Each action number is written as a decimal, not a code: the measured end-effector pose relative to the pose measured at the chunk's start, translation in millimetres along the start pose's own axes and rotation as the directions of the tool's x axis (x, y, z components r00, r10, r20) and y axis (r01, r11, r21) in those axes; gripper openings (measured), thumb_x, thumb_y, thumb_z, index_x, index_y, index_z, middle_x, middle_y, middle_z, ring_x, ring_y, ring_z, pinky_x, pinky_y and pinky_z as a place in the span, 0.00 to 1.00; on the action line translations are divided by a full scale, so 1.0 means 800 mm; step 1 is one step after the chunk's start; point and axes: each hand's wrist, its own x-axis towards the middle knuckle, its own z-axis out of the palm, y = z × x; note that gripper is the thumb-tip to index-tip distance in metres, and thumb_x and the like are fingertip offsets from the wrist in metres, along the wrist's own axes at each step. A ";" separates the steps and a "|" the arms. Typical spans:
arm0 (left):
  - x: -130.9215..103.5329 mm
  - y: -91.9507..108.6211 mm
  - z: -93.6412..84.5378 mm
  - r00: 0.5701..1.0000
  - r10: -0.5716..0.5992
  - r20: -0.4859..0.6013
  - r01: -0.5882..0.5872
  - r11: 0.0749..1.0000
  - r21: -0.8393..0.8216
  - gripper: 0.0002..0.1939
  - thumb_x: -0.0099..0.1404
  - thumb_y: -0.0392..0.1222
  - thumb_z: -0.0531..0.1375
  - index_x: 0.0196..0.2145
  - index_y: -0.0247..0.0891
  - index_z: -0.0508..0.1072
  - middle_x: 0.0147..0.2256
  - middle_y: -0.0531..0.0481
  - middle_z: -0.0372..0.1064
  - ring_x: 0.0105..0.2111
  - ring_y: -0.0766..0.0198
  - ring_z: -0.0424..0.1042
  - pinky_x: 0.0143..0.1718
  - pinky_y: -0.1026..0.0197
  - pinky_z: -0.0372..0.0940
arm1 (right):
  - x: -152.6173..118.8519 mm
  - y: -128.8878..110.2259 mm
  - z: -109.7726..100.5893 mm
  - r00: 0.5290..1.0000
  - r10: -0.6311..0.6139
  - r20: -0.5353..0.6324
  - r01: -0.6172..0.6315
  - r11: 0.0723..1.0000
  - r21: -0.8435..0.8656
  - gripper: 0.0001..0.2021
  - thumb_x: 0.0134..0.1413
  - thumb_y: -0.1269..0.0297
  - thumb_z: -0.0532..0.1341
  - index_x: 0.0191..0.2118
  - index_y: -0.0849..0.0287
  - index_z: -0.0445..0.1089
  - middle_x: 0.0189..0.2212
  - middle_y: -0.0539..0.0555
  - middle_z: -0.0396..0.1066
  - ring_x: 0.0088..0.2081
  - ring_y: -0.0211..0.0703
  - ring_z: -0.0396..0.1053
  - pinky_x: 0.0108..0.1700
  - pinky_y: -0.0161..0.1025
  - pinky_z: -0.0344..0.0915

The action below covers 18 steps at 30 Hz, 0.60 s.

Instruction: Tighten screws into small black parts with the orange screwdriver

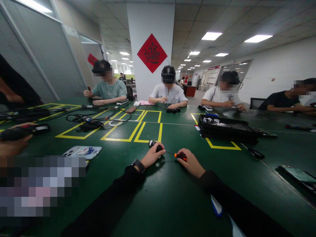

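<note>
My left hand (151, 156) is closed around a small black cylindrical device (152, 143) with a white band near its far end, just above the green table. Much of the device is hidden behind my fingers. In my right hand (192, 163) is a screwdriver (181, 156) with an orange and black handle, gripped with the fingers wrapped round it. Its thin shaft points left toward the device; whether the tip touches it I cannot tell.
A black tray (227, 127) with parts stands ahead to the right, near another screwdriver (254, 152). A phone (84, 151) lies left of my left hand. Black cables (74, 118) spread over the far left. Several people sit around the table (158, 204).
</note>
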 end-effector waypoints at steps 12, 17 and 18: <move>-0.001 0.003 -0.001 1.000 0.018 0.015 -0.018 1.000 0.017 0.09 0.53 0.40 0.58 0.33 0.36 0.64 0.32 0.52 0.63 0.33 0.66 0.63 0.38 0.62 0.59 | 0.000 0.001 -0.002 1.000 -0.018 0.015 0.018 0.999 0.031 0.07 0.54 0.65 0.52 0.35 0.60 0.66 0.34 0.53 0.65 0.38 0.40 0.62 0.42 0.39 0.59; -0.001 0.005 0.000 0.999 0.026 0.035 -0.026 1.000 0.012 0.09 0.53 0.38 0.58 0.34 0.36 0.64 0.32 0.52 0.63 0.34 0.66 0.63 0.39 0.62 0.59 | -0.003 0.004 0.002 1.000 0.011 0.015 -0.012 0.995 0.096 0.08 0.49 0.65 0.57 0.38 0.59 0.63 0.34 0.52 0.65 0.36 0.38 0.63 0.41 0.37 0.60; -0.001 0.004 0.000 0.999 0.029 0.037 -0.029 1.000 0.010 0.09 0.53 0.39 0.58 0.34 0.36 0.64 0.32 0.52 0.63 0.34 0.66 0.63 0.39 0.62 0.59 | -0.003 0.004 0.002 1.000 0.008 0.016 -0.010 0.995 0.099 0.09 0.49 0.64 0.57 0.39 0.59 0.63 0.35 0.52 0.65 0.37 0.39 0.63 0.41 0.38 0.60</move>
